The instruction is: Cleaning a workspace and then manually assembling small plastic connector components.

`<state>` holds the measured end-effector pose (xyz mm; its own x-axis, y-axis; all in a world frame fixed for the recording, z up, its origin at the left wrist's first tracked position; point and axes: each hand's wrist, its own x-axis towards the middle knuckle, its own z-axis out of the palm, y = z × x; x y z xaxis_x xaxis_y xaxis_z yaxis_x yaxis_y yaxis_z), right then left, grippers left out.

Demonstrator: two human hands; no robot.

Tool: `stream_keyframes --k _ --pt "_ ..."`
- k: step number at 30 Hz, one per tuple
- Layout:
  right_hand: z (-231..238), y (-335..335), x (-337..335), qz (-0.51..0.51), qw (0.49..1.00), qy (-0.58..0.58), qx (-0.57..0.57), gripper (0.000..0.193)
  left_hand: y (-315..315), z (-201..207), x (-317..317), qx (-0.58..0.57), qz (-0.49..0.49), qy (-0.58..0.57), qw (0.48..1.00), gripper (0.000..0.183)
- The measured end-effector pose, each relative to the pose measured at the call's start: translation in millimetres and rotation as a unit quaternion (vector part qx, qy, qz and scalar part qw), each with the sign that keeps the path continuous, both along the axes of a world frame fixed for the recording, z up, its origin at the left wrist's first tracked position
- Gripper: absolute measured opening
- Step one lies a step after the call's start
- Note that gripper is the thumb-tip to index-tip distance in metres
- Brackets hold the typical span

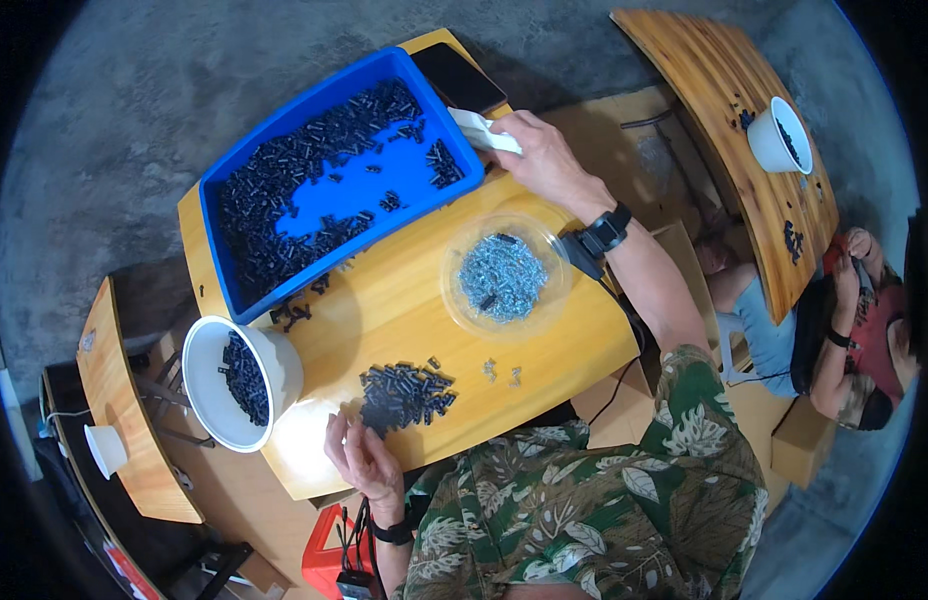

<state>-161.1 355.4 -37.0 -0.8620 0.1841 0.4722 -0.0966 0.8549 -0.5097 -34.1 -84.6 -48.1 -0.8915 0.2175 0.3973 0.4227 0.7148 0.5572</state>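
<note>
My right hand (549, 160) is closed on a white flat piece (484, 130), which looks like folded paper or thin plastic, beside the right end of a blue tray (319, 288). Small black plastic parts (274, 165) lie scattered and heaped in that tray. Near the front edge of the wooden table (404, 300), my left hand (366, 465) rests with loosely bent fingers somewhat apart. It is beside a pile of black parts (409, 395), and nothing shows in it. Left of the pile stands a white tub (284, 375) with more black parts inside.
A round clear container (504, 275) of small shiny pieces sits near my right forearm. A dark phone-like slab (459, 75) lies behind the tray. At right, a person (864, 310) sits by another table (724, 110) with a white tub (779, 140). A third table (134, 420) stands left.
</note>
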Motion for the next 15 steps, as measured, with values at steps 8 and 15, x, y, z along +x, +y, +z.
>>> stream_keyframes --k 8,15 --pt "23.5 40.6 9.6 -0.048 0.93 -0.015 -0.364 0.023 -6.1 -0.5 -0.2 -0.003 -0.015 -0.024 1.0 0.022" --pt "16.0 94.3 -77.3 -0.053 0.934 0.074 -0.346 0.023 -16.7 -0.9 1.5 -0.05 -0.085 -0.06 0.993 0.038"
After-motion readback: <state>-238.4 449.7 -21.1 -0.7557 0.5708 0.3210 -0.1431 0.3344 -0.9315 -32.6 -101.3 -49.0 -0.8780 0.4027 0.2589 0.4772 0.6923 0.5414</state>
